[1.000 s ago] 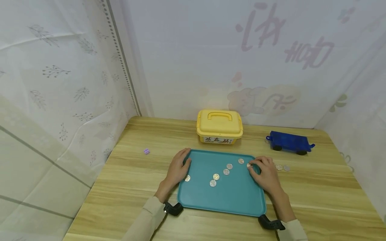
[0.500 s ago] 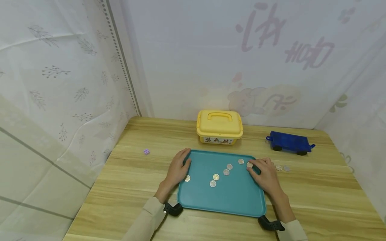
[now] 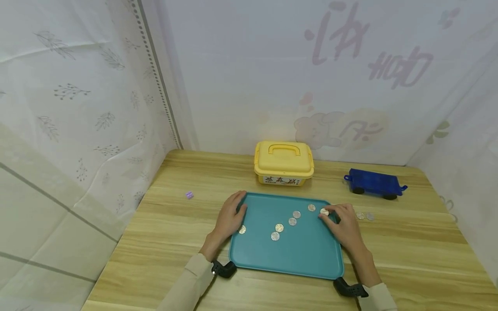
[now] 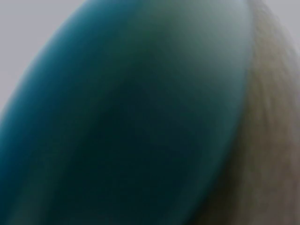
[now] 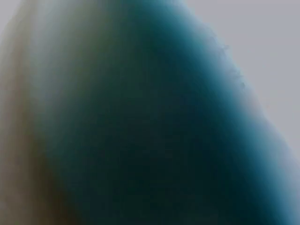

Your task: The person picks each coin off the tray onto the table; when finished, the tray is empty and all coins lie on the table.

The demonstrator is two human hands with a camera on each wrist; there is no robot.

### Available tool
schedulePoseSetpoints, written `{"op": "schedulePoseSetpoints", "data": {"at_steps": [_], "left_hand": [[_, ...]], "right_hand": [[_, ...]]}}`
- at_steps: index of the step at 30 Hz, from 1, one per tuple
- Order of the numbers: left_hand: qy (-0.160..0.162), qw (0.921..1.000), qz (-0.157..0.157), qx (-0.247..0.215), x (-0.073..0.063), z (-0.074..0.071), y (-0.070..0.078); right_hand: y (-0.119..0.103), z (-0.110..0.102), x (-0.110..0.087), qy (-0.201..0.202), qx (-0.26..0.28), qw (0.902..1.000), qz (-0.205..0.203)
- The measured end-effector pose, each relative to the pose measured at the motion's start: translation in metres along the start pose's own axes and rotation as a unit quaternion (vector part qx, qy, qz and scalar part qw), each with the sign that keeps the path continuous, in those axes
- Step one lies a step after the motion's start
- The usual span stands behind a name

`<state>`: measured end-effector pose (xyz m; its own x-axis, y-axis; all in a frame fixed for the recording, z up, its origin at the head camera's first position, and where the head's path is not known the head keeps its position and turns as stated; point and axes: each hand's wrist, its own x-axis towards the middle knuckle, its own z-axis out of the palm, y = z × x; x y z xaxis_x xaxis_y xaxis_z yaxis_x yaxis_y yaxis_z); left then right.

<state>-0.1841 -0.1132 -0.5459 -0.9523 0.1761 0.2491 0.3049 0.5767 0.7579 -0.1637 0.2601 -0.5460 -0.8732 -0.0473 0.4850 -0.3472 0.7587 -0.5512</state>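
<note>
Right hand [image 3: 344,224]: thumb and fingertips were curled in, nearly closed, in what looked like a light pinch on one coin [image 3: 324,212]. Couldn't tell if it was lifted off the teal tray [image 3: 288,259]; it was at the far right corner. Left hand [image 3: 227,219]: fingers nearly straight along the left rim, thumb just inside it, no hold I could make out. A lone coin [image 3: 242,230] lay beside that thumb's base. Between the hands, five coins [image 3: 292,221] ran diagonally from just left of the pinching fingertips to mid-tray. Two loose coins [image 3: 360,215] lay on the table [image 3: 155,259], just right of the right knuckles.

Step in hand, my read: positioning that single coin. Next move called for a clean edge grip or gentle release, left hand steadying.

Farther out: yellow box [image 3: 284,162] beyond both hands, blue cart [image 3: 375,183] beyond the right, purple block [image 3: 189,195] left of the left. Wrist views: blur.
</note>
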Motion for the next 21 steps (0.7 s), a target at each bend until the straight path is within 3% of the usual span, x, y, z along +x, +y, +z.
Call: {"op": "schedulePoseSetpoints", "data": {"at_steps": [4,7,10,14,17,21], "left_hand": [[-0.002,1.0000,-0.001,0.001,0.000,0.000,0.000],[0.001,1.0000,-0.001,0.005,0.000,0.000,0.000],[0.002,1.0000,-0.002,0.005,0.000,-0.001,0.000],[0.000,1.0000,-0.004,0.000,0.001,-0.001,0.000],[0.000,1.0000,-0.003,-0.001,0.001,-0.001,0.001],[0.002,1.0000,-0.005,0.001,0.000,-0.001,0.002]], "right_hand": [[0.003,-0.005,-0.002,0.059,0.079,0.9898,0.103],[0.007,-0.010,-0.002,0.104,0.104,0.9805,0.130],[0.015,-0.012,-0.002,0.131,0.091,0.9834,0.086],[0.025,-0.015,-0.001,0.138,0.036,0.9895,0.021],[0.031,-0.020,-0.001,0.144,0.012,0.9895,0.001],[0.039,-0.029,-0.002,0.159,0.004,0.9873,0.003]]}}
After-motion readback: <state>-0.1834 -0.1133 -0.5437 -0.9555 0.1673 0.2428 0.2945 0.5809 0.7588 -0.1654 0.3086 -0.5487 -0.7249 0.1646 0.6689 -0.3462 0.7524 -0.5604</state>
